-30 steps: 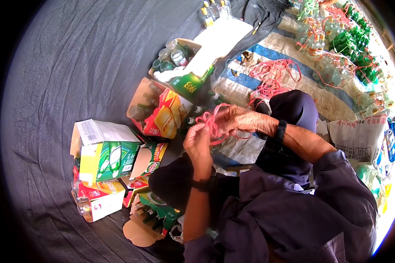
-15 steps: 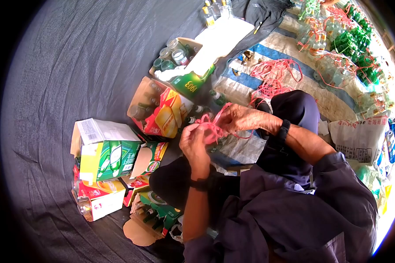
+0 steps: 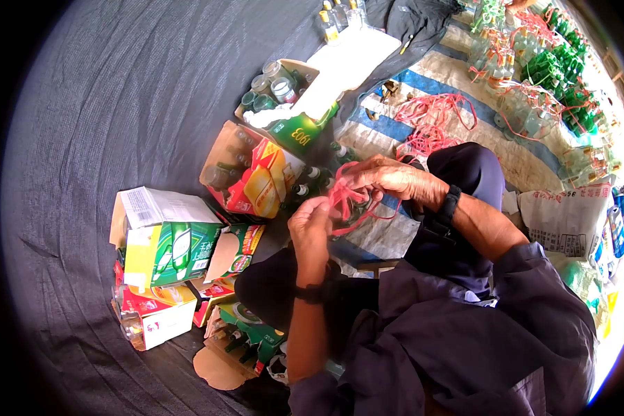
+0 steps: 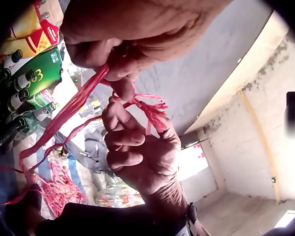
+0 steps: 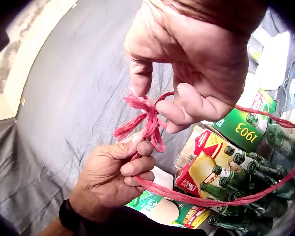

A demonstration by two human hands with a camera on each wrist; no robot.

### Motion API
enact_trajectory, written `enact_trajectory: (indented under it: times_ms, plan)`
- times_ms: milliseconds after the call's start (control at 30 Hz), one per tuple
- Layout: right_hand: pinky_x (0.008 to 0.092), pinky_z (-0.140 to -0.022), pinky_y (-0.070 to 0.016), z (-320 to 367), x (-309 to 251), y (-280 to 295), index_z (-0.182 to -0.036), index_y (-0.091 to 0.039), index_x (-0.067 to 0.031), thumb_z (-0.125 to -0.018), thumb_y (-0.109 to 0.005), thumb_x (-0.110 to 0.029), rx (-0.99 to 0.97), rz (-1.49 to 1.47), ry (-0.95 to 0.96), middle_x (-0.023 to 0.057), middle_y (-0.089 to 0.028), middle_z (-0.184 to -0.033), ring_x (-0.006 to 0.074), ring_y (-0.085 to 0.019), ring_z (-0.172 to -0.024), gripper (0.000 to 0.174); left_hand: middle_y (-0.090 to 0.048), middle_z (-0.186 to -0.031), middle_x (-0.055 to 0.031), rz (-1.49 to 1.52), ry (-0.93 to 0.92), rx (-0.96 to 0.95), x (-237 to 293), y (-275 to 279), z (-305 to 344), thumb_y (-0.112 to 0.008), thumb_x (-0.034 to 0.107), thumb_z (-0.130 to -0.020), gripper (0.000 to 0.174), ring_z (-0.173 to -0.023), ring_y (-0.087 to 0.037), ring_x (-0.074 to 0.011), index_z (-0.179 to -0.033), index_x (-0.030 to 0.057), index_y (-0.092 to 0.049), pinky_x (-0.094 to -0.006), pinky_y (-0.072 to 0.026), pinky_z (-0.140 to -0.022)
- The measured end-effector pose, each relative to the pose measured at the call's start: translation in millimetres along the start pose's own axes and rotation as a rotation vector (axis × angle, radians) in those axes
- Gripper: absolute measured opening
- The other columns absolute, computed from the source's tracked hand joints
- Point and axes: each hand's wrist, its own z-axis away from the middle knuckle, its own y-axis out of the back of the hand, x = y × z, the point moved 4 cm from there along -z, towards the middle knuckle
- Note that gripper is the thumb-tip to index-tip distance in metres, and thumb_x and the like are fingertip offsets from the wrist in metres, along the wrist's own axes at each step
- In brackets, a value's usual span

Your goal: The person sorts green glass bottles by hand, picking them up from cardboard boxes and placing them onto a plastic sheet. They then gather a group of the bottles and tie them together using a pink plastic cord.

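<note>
Knotted into a loose bow, pink twine [image 3: 341, 200] hangs between your two hands near the middle of the head view, a long strand of it sweeping in an arc across the lower right of the right wrist view. Your left hand [image 3: 309, 232] pinches the base of the bow, its fingers curled over the twine. Your right hand [image 3: 395, 182] has its fingers bent around a strand, the thumb at the bow's upper end.

Just beyond them, green bottles [image 5: 236, 178] lie clustered at the lower right of the right wrist view. Left of your hands in the head view stands a red-and-yellow carton [image 3: 270, 182] with bottles inside; above it, a green carton [image 3: 299, 132] marked 1903 holds glass jars [image 3: 283, 90]. Another green carton [image 3: 182, 254] sits at the left of the frame.

Above your right hand, a tangle of pink strands [image 3: 433, 118] lies on a blue-and-white striped sheet [image 3: 509, 154]. Tied bottle bundles [image 3: 530, 112] fill the upper right, a printed white sack [image 3: 561, 211] rests at the right, and dark fabric [image 3: 118, 104] spreads across the left.
</note>
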Motion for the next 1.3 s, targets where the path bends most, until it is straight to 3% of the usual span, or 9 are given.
enact_trajectory:
  times_ms: [33, 167, 333, 467, 700, 800, 1067, 1133, 1300]
  plan:
    - [0.0173, -0.05, -0.0385, 2.4, -2.5, -1.6, -0.107, -0.07, -0.0028, -0.091, -0.067, -0.039, 0.032, -0.052, 0.031, 0.0003, -0.065, -0.081, 0.0045, -0.053, -0.064, 0.04, -0.067, -0.073, -0.0038, 0.001, -0.001, 0.001, 0.5, 0.7, -0.4, -0.06, 0.007, -0.091, 0.014, -0.054, -0.044, -0.0034, -0.097, -0.003, -0.068, -0.02, -0.0336, -0.05]
    - [0.0175, -0.047, -0.0357, 3.1, -1.7, -4.4, -0.105, -0.071, -0.0012, -0.089, -0.069, -0.04, 0.026, -0.236, -0.022, -0.0009, -0.064, -0.076, 0.004, -0.05, -0.06, 0.042, -0.066, -0.074, -0.0053, -0.044, -0.012, -0.048, 0.9, -0.6, 0.9, -0.06, 0.005, -0.093, 0.012, -0.054, -0.044, -0.0055, -0.1, -0.0019, -0.067, -0.0201, -0.0333, -0.05]
    - [0.0201, -0.046, -0.032, 2.2, 7.1, -2.7, -0.104, -0.074, -0.0004, -0.087, -0.075, -0.029, 0.104, 0.028, -0.097, -0.0017, -0.06, -0.067, 0.0041, -0.046, -0.056, 0.034, -0.065, -0.074, -0.0041, -0.103, -0.034, -0.066, 4.3, -6.1, 2.4, -0.059, 0.003, -0.093, 0.011, -0.054, -0.044, -0.0049, -0.1, -0.0017, -0.067, -0.0202, -0.0349, -0.05]
    - [0.0225, -0.047, -0.0366, -0.3, 0.2, -8.9, -0.095, -0.077, -0.0014, -0.087, -0.075, -0.018, 0.234, 0.03, 0.11, -0.001, -0.06, -0.064, 0.0045, -0.049, -0.055, 0.019, -0.063, -0.074, -0.0033, -0.102, -0.11, -0.031, 5.8, -6.9, 5.4, -0.059, 0.003, -0.094, 0.013, -0.054, -0.044, -0.0043, -0.104, -0.0015, -0.065, -0.0199, -0.0351, -0.05]
    - [0.0231, -0.05, -0.0406, -11.9, 16.5, -4.0, -0.091, -0.076, 0.0006, -0.088, -0.073, -0.009, 0.246, 0.049, 0.171, -0.0002, -0.063, -0.067, 0.0048, -0.053, -0.056, 0.01, -0.063, -0.074, -0.004, -0.117, -0.155, 0.028, 17.1, -6.0, 18.4, -0.058, 0.005, -0.096, 0.013, -0.054, -0.044, -0.0042, -0.108, -0.0005, -0.061, -0.0192, -0.0342, -0.05]
    - [0.0228, -0.051, -0.0422, -10.0, 13.6, -5.4, -0.093, -0.075, 0.0005, -0.089, -0.071, -0.006, 0.334, -0.001, 0.316, -0.0004, -0.064, -0.069, 0.0042, -0.053, -0.058, 0.008, -0.063, -0.073, -0.0047, -0.078, -0.18, 0.062, 13.2, 1.2, 16.8, -0.058, 0.007, -0.097, 0.012, -0.053, -0.043, -0.0043, -0.106, -0.0001, -0.061, -0.0197, -0.0335, -0.048]
    - [0.024, -0.074, -0.0498, -8.2, 8.7, -15.5, -0.104, -0.073, -0.0025, -0.09, -0.07, -0.002, 0.169, 0.06, 0.363, 0.0, -0.071, -0.094, 0.0053, -0.061, -0.083, 0.015, -0.063, -0.077, 0.0019, 0.027, -0.082, -0.007, 9.9, -8.6, 20.4, -0.058, 0.008, -0.097, 0.014, -0.054, -0.044, -0.0024, -0.106, 0.0015, -0.067, -0.019, -0.0332, -0.047]
    - [0.0241, -0.074, -0.0501, -8.2, 6.3, -20.3, -0.104, -0.073, -0.0031, -0.09, -0.069, -0.001, 0.162, 0.049, 0.381, -0.0004, -0.071, -0.093, 0.0046, -0.06, -0.083, 0.015, -0.064, -0.08, 0.0008, -0.14, -0.215, 0.022, 4.7, -6.3, 18.2, -0.059, 0.005, -0.096, 0.015, -0.056, -0.046, -0.0025, -0.108, 0.0014, -0.066, -0.0187, -0.0347, -0.048]
    - [0.0253, -0.081, -0.0506, -7.6, 8.0, -28.0, -0.098, -0.072, 0.0002, -0.087, -0.069, 0.001, 0.144, 0.015, 0.338, 0.0, -0.067, -0.09, 0.0077, -0.062, -0.085, 0.011, -0.066, -0.086, -0.0009, -0.136, -0.242, 0.051, -3.9, -2.9, 16.4, -0.059, 0.002, -0.095, 0.018, -0.062, -0.05, -0.0025, -0.112, 0.001, -0.063, -0.0181, -0.0376, -0.052]
